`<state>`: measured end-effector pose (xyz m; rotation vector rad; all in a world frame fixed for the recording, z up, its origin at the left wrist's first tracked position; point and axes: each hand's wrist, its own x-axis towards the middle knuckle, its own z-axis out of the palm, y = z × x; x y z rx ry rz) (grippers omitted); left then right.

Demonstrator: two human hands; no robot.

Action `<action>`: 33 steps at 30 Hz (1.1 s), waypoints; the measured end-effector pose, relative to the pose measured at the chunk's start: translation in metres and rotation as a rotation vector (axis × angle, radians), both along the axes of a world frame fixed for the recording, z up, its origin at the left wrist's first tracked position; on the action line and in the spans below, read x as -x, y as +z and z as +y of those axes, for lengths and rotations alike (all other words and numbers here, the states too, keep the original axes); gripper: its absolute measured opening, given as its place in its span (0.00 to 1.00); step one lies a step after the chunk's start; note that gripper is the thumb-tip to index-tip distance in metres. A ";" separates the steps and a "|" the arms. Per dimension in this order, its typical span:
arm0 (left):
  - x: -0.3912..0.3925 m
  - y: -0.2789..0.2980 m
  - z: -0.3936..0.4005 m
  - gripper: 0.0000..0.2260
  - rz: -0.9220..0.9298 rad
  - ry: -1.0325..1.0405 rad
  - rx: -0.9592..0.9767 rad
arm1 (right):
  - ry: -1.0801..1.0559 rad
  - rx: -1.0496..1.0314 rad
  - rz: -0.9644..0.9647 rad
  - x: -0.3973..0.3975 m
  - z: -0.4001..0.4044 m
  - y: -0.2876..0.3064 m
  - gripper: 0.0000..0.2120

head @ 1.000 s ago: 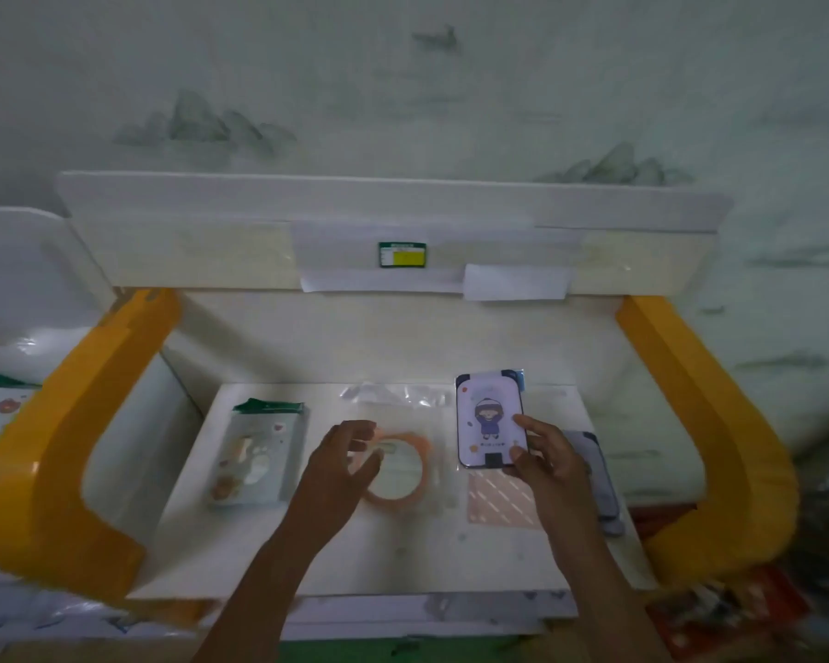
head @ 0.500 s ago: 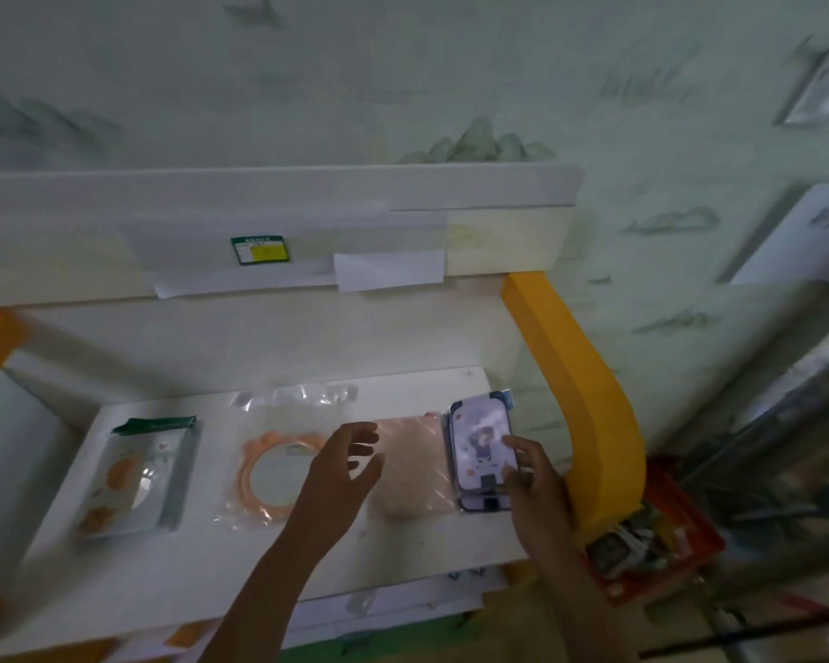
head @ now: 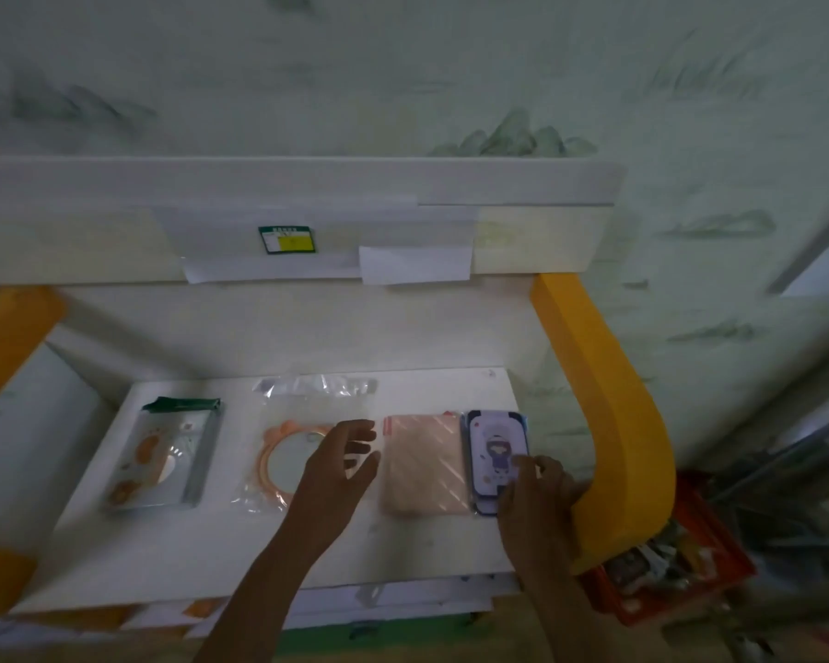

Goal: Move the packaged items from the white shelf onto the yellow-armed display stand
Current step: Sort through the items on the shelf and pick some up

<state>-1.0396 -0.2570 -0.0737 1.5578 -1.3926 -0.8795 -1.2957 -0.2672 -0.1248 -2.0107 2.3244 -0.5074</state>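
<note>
Four packaged items lie in a row on the white board of the display stand [head: 403, 543], between its two yellow arms — the right arm [head: 613, 413] curves down close beside the row's right end, the left arm [head: 10, 337] shows only at the frame's edge.

The right hand [head: 537, 500] rests on the near end of the purple phone case [head: 494, 452], the rightmost item, printed with a small cartoon figure. Its fingertips [head: 522, 464] press on the case's lower face; whether the thumb curls under the edge cannot be told, so the grip reads as flat contact rather than a clear pinch. The case lies flat on the board, just beside the right yellow arm.

The left hand [head: 336, 476] hovers with fingers spread and relaxed, holding nothing. It sits over the gap between the orange ring package [head: 283, 461] — a ring in a clear bag — and the pink striped package [head: 424, 464], whose right edge touches the purple case. The hand partly covers the ring's right side.

Farthest left, well apart from both hands, lies a clear package with a green header [head: 168, 452].

Above the board, a white shelf front [head: 307, 217] carries a small green-and-yellow label [head: 286, 239] and taped paper slips. A red crate [head: 680, 581] of jumbled goods sits low on the right.
</note>
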 end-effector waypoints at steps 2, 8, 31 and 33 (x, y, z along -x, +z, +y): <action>-0.011 0.000 0.009 0.15 0.016 0.014 -0.002 | 0.069 0.065 -0.120 -0.001 -0.001 0.001 0.17; -0.060 0.010 0.048 0.14 0.011 0.107 0.062 | 0.392 0.089 -0.591 -0.051 0.000 0.036 0.17; -0.346 0.040 0.346 0.12 -0.030 0.681 0.088 | 1.118 -0.183 -0.482 -0.417 0.171 0.087 0.18; -0.367 0.043 0.368 0.12 -0.041 0.736 0.107 | 1.179 -0.204 -0.481 -0.449 0.185 0.093 0.19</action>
